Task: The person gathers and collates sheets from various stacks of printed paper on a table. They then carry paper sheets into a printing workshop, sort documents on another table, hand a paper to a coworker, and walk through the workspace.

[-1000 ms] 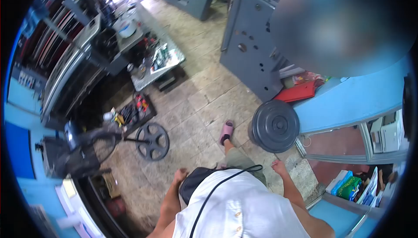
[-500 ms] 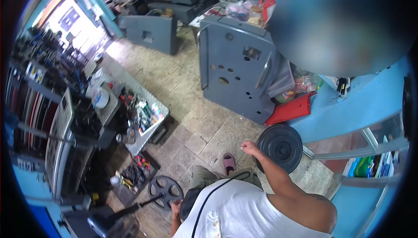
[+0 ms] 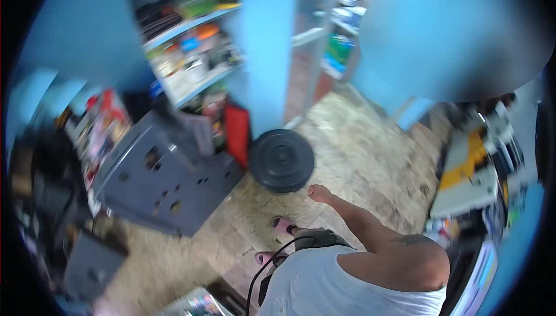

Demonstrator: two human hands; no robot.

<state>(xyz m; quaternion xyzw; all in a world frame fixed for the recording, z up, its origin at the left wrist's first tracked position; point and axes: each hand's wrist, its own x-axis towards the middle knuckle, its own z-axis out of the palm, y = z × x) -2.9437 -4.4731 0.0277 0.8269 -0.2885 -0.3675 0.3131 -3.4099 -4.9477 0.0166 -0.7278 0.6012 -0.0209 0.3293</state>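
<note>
My right hand (image 3: 319,193) hangs in front of my body, its fingers curled into a loose fist with nothing visible in them. Closest to it is a round black lid or bin top (image 3: 282,157) with concentric rings, just up and to the left of the hand; a small gap shows between them. My left hand is out of view. Below, the pink sandals (image 3: 284,224) on my feet stand on the tiled floor.
A large grey panel (image 3: 168,180) with holes leans at the left, beside a red piece (image 3: 237,136). Shelves (image 3: 200,87) hold assorted goods. A pale machine with a yellow part (image 3: 463,171) stands at the right. Tiled floor (image 3: 370,154) runs between them.
My view has swung to the right, bringing shelves and the right-side machine into sight. The workbench and weight-like wheel have left view, as has my left hand. My right hand remains curled.
</note>
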